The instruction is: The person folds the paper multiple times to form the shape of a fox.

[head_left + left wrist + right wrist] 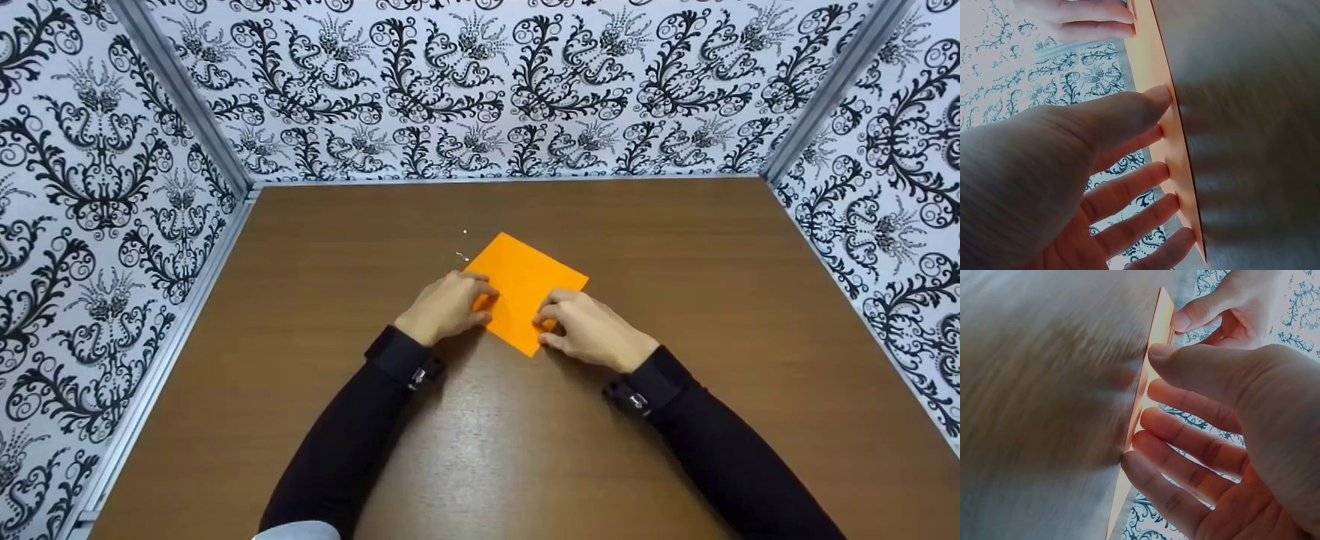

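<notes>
A sheet of orange paper [517, 281] lies on the wooden table, turned so that its corners point roughly forward, back and sideways. My left hand [448, 304] touches its left edge with the fingertips and thumb. On the right edge, near the front corner, rest the fingertips of my right hand [592, 330]. The left wrist view shows the fingers spread and slightly bent, their tips on the paper [1151, 62]. In the right wrist view the fingers and thumb likewise touch the paper [1161, 318] without curling round it. Parts of the edges are hidden under both hands.
The brown tabletop [480, 450] stretches around the paper. Black-and-white patterned walls [480, 90] stand at the back and both sides, with grey metal posts [184, 94] at the corners. Tiny bright specks [463, 256] show just left of the paper's far corner.
</notes>
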A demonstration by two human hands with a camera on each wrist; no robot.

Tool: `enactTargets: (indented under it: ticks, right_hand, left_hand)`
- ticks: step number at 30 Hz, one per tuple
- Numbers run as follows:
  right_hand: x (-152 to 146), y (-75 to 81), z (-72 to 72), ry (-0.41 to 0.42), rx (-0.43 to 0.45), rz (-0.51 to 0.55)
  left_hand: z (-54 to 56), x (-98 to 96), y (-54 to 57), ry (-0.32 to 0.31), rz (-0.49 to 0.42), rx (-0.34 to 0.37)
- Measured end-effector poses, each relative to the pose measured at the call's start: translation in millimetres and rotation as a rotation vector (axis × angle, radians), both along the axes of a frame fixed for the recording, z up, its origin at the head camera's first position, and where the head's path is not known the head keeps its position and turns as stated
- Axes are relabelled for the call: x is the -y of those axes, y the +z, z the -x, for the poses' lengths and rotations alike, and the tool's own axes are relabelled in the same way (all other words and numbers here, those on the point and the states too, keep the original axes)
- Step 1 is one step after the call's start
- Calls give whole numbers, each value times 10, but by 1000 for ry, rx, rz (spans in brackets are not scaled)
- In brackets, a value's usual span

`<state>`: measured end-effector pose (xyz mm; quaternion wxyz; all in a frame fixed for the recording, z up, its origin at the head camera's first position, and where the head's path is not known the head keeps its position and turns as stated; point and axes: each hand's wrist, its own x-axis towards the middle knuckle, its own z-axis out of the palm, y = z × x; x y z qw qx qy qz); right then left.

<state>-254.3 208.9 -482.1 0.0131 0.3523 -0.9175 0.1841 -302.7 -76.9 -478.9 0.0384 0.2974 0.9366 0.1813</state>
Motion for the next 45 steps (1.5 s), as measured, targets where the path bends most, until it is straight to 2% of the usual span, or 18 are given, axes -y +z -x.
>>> enactTargets:
  ticks: [5,15,25,29,35,40,45]
  right_hand:
    - [47,-3,-21,11,-16,-1]
    - [73,-28,-50,43,-51,8]
    - [67,-37,-55,38,-55,27]
    - [70,-57,-65,29,-40,32]
    - [83,-45,-94,17,-28,36]
    - [83,-30,-99,12,-26,30]
    - [86,-39,-82,19,-41,36]
  left_hand:
    - [-6,5,11,0,-3,-20]
    - [-22,-4,-9,27,2,-12]
    - [48,-35,0,41,-8,-17]
    - [110,-46,-7,61,-39,-3]
    - [260,-93,6,78,-61,-64]
    - [389,-157,43,103,-40,-88]
    - [499,-212,80,124,-4,-83]
